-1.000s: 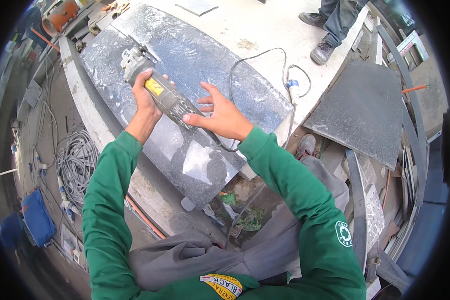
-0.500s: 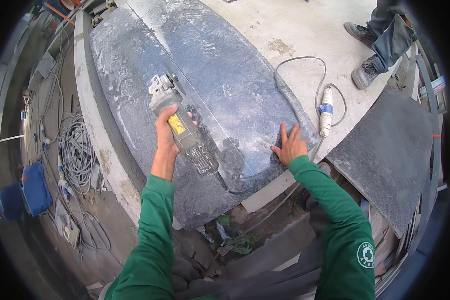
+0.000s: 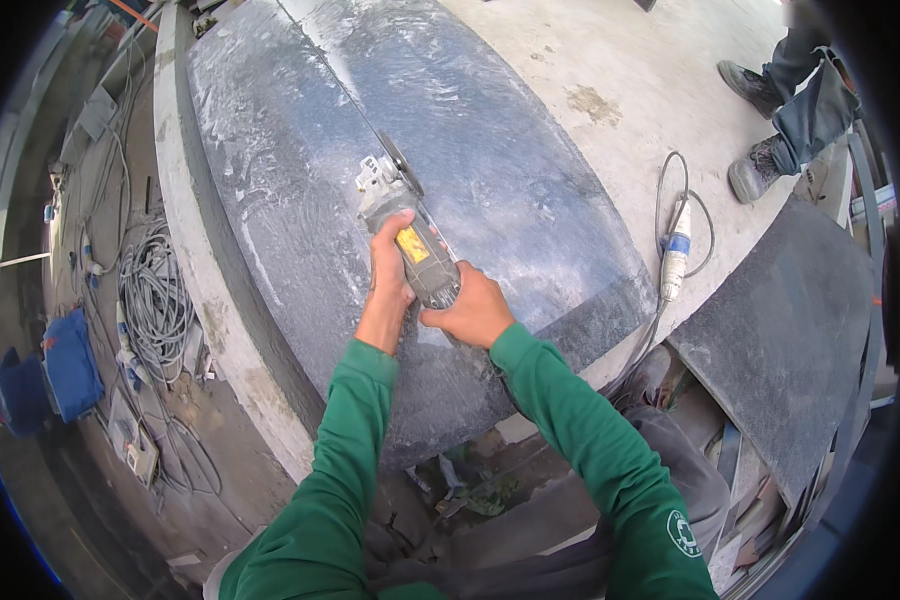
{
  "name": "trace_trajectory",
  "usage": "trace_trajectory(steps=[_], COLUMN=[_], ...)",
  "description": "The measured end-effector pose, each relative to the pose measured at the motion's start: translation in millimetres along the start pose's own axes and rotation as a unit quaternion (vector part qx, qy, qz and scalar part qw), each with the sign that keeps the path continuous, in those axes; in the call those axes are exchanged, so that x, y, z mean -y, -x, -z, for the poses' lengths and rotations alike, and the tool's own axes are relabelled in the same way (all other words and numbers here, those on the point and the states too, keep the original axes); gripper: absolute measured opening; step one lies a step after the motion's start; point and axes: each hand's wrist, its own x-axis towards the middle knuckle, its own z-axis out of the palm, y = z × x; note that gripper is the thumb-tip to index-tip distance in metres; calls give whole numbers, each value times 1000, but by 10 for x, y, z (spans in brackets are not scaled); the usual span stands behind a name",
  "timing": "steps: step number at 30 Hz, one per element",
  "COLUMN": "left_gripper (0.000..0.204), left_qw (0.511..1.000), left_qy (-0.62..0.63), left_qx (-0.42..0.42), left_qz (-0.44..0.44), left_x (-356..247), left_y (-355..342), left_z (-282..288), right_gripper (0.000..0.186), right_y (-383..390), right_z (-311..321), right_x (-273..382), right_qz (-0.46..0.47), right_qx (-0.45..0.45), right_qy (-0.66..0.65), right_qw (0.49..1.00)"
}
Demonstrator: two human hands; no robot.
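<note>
An angle grinder [image 3: 428, 262] with a grey body and a yellow label is held over a dark stone slab [image 3: 490, 180]. My left hand [image 3: 388, 268] is wrapped round its body just behind the metal gear head. Farther back, my right hand [image 3: 475, 308] grips the rear end of the casing. The cutting disc [image 3: 402, 160] stands on edge at the straight line that runs lengthwise along the slab; whether it touches the stone I cannot tell. Both sleeves are green.
A white and blue cable connector [image 3: 676, 252] lies on the pale concrete at the right. Another person's legs [image 3: 805, 110] stand beyond it. A second dark slab [image 3: 780, 330] leans at the right. Coiled cable [image 3: 158, 290] and a blue cloth item [image 3: 73, 368] are on the left floor.
My right hand has left the slab's near right part and taken hold of the grinder's rear. The grinder's disc has come to the line on the slab. The loose cable beside the slab has shifted.
</note>
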Motion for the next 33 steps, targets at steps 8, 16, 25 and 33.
trace_trajectory(steps=[8, 16, 25, 33], left_gripper=[49, 45, 46, 41], left_qw=[1000, 1000, 1000, 1000], left_qy=[-2, 3, 3, 16], left_qx=[6, 1, 15, -1], left_qz=[10, 17, 19, 19], left_x=[-86, -67, -67, -76], left_y=[-81, -198, -210, -181], left_z=[41, 138, 136, 88], right_gripper=[68, 71, 70, 73], right_y=[-142, -190, -204, -233], right_z=[-65, -104, -157, -147], right_x=[56, 117, 69, 40], right_qz=[-31, -33, -14, -27], right_qx=[5, 0, -23, -20], right_qy=[-29, -12, -14, 1], right_qw=[999, 999, 1000, 999])
